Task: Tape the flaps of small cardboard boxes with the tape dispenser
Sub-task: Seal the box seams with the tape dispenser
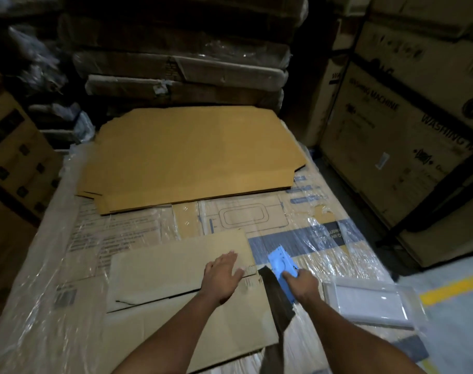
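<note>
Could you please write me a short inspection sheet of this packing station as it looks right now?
Surface: plastic-wrapped cartons serve as the worktop.
Job's things: a flattened cardboard box lies near the front; the blue tape dispenser sits at its right edge, with a dark strip running back from it.
Clutter: a large tan cardboard sheet lies farther back; a clear plastic tray sits at the right.
Hands: the left hand presses flat on the box; the right hand grips the dispenser.
Cables: nothing seen.
Surroundings: dim; wrapped stacks behind, washing machine cartons at right, a yellow floor line.
</note>
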Motion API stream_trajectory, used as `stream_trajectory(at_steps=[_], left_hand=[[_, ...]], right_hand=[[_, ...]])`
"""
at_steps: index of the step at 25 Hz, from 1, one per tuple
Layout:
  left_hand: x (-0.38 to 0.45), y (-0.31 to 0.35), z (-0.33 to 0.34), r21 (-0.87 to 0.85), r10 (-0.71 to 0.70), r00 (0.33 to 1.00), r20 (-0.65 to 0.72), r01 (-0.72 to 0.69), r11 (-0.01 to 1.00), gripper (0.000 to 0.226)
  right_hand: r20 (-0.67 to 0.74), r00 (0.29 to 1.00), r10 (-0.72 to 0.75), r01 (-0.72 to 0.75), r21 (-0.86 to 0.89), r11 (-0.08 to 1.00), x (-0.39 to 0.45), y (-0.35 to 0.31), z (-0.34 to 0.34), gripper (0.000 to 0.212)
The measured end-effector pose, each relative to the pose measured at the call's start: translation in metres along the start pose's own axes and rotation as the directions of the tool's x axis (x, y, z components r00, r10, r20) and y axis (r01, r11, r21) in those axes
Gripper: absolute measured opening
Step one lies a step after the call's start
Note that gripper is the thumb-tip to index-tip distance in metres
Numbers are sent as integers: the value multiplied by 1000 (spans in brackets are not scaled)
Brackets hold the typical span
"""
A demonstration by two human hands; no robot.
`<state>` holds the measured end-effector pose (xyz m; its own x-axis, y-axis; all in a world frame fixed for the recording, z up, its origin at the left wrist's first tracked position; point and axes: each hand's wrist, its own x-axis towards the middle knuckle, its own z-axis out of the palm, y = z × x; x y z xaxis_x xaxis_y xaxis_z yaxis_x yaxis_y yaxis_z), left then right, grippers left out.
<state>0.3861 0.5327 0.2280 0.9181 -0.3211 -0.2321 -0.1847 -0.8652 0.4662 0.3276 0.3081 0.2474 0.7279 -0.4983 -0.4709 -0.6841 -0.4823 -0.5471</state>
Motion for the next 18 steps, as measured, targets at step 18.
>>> stream_trajectory(at_steps=[18], left_hand=[[-19, -78, -139, -908, -142, 897, 418, 410, -82, 25]], right_hand=[[396, 841, -369, 401, 1, 916, -68, -196, 25, 31]])
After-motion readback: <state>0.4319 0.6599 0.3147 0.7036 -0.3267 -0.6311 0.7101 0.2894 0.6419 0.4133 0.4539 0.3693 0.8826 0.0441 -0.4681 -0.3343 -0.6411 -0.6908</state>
